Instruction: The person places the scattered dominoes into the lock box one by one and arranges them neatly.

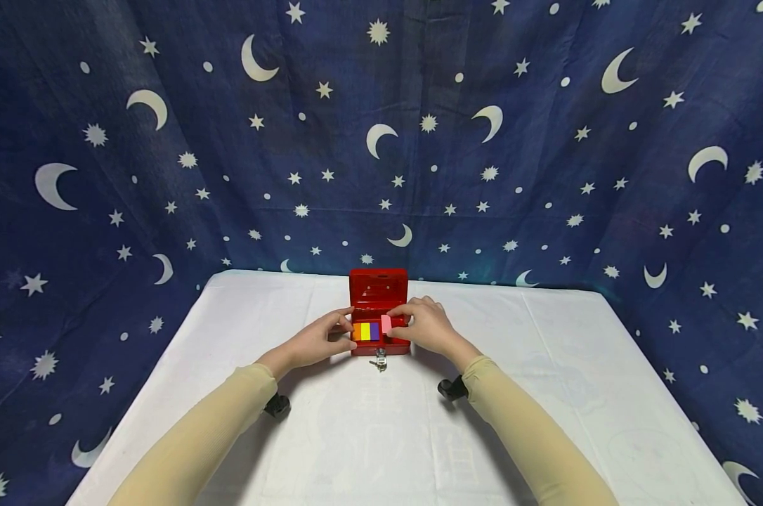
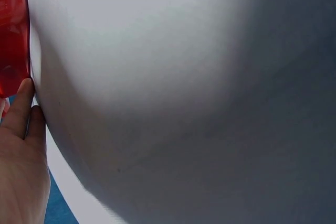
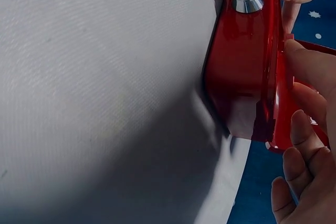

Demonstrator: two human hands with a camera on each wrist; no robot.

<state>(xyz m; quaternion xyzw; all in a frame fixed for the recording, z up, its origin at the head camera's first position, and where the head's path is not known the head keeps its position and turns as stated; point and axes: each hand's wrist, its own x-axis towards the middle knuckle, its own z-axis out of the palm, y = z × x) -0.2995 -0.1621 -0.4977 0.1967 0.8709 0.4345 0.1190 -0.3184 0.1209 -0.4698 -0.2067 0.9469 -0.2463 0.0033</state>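
Observation:
A small red metal cash box (image 1: 364,349) stands with its lid raised. Orange, yellow and purple blocks (image 1: 365,332) lie side by side in its left part. My right hand (image 1: 428,325) pinches a pink block (image 1: 386,324) between thumb and fingers over the right part of the box; the other fingers are spread in the right wrist view. At the box's left side is my left hand (image 1: 318,340), thumb by the front corner. In the left wrist view its straight fingers (image 2: 21,111) reach along the red box wall (image 2: 13,40).
A key ring with keys (image 1: 379,361) hangs from the lock at the box's front. White cloth (image 1: 394,436) covers the table. Behind it hangs a dark blue curtain (image 1: 419,183) with moons and stars. A black wrist camera (image 1: 452,388) sits under the right sleeve.

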